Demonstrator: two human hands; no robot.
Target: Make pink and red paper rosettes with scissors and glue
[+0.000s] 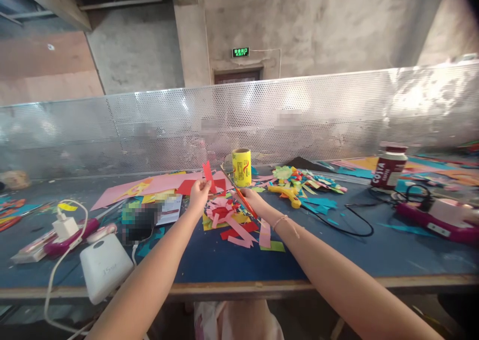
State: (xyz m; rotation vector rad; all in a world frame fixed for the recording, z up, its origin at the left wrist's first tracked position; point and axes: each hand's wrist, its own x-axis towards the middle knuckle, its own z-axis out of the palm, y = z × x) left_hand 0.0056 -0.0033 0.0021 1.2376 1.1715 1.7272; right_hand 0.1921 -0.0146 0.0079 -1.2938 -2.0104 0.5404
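Red paper (207,171), left fingers (202,186) pinching, right fingers (251,195) round likely scissors (246,201)

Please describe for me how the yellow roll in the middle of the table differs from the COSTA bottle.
The yellow roll is bright yellow with printing, while the COSTA bottle is mostly dark red with white lettering. The roll has an open core at its top; the bottle has a dark cap. The roll stands close to the right hand, whereas the bottle stands well off to its right. Both are round-sided and stand on the table.
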